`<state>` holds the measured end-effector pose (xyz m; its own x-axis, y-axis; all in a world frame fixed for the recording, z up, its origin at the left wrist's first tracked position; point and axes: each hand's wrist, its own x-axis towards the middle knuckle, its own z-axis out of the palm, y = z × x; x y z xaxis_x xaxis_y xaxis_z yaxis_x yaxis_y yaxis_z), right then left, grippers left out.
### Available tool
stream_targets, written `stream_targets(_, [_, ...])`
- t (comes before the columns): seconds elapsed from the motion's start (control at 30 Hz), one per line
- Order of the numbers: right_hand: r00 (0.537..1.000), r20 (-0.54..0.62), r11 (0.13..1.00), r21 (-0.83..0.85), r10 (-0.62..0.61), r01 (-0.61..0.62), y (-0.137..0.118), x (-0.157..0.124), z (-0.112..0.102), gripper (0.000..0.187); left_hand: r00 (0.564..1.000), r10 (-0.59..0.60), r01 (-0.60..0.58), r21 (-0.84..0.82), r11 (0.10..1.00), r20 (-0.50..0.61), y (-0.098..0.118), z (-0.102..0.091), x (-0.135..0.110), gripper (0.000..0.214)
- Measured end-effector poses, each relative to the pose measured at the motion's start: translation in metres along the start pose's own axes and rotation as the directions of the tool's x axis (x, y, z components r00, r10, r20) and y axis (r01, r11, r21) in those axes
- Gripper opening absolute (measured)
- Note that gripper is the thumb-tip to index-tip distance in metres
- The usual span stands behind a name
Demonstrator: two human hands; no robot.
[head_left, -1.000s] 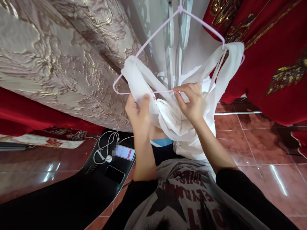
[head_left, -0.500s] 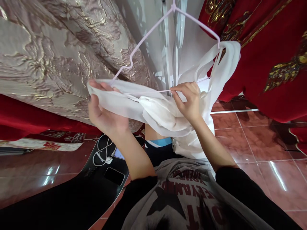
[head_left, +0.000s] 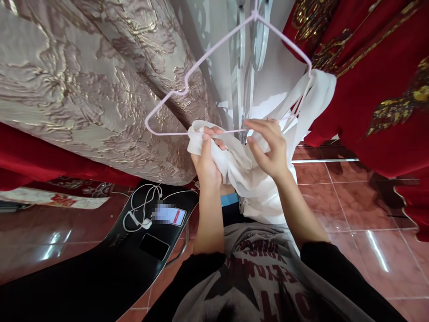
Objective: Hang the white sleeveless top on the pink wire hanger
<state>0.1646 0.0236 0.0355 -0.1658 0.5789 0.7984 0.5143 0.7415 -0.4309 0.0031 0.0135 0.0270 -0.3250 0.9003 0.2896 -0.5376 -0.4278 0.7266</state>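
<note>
White cloth (head_left: 251,179) hangs between the two hands in the head view, the only feed I have. I see the left hand (head_left: 208,162) gripping a bunched loop of it right at the lower bar of the hanger (head_left: 255,16). Half a second ago that hand was spread wide, stretching the loop outward; now it sits closer to the right hand (head_left: 271,150), and the pink corner to its left shows bare. I take that to mean the loop is off that shoulder, though I can't tell whether it circles the bar.

Beyond the right hand, the other loop stays draped on the opposite shoulder. Thumb and forefinger there, pinching the bar before, now stand parted around it; I can't tell whether the other fingers hook it.

Left of the left hand hangs pale brocade (head_left: 100,76); right of the right hand, red fabric (head_left: 351,107). Below and left of the left hand, I see a lit phone (head_left: 177,216) on a black chair (head_left: 67,277).
</note>
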Motion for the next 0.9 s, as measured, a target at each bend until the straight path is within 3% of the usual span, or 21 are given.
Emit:
stream_targets(0.03, [0.999,-0.041,1.000,-0.004,0.018,-0.018,0.001,0.001,-0.007,0.028,1.000,-0.006,0.005,0.018,1.000,0.009,0.001,-0.001,0.000,0.033])
stream_targets(0.1, [0.954,-0.291,0.995,-0.043,0.075,-0.092,0.008,0.004,-0.023,0.030,1.000,-0.018,0.017,0.055,0.998,0.007,0.002,-0.004,0.002,0.036])
stream_targets(0.17, [0.798,-0.582,0.972,-0.052,0.155,-0.227,0.019,0.007,-0.040,0.039,1.000,-0.017,0.017,0.075,0.997,0.001,0.002,-0.005,0.003,0.038])
stream_targets(0.2, [0.733,-0.647,0.957,-0.019,0.210,-0.290,0.026,0.009,-0.048,0.043,1.000,-0.015,0.014,0.072,0.997,0.006,0.001,-0.005,0.003,0.038])
stream_targets(0.23, [0.715,-0.644,0.941,0.026,0.274,-0.337,0.032,0.011,-0.054,0.044,1.000,-0.014,0.013,0.062,0.998,0.013,0.000,-0.004,0.002,0.038])
stream_targets(0.3, [0.781,-0.497,0.917,0.086,0.378,-0.389,0.041,0.015,-0.064,0.042,1.000,-0.013,0.013,0.034,0.999,0.021,-0.001,-0.002,0.001,0.037])
stream_targets(0.4, [0.866,-0.285,0.908,0.037,0.410,-0.418,0.043,0.024,-0.068,0.036,1.000,-0.019,0.018,0.018,1.000,0.010,0.000,0.000,0.001,0.037])
stream_targets(0.47, [0.871,-0.281,0.904,-0.031,0.402,-0.427,0.037,0.032,-0.066,0.030,1.000,-0.019,0.019,0.028,0.999,0.002,0.001,0.001,0.001,0.036])
stream_targets(0.6, [0.875,-0.344,0.915,-0.091,0.341,-0.393,0.027,0.047,-0.066,0.036,1.000,-0.024,0.024,0.035,0.999,0.007,0.005,0.001,0.001,0.031])
stream_targets(0.8, [0.910,-0.321,0.955,-0.049,0.262,-0.292,0.030,0.068,-0.087,0.026,0.999,-0.042,0.041,0.043,0.998,0.031,0.006,-0.001,0.000,0.030])
stream_targets(0.9, [0.898,-0.282,0.935,-0.005,0.339,-0.354,0.023,0.084,-0.100,0.024,0.998,-0.045,0.044,0.039,0.998,0.035,0.005,-0.002,0.000,0.029])
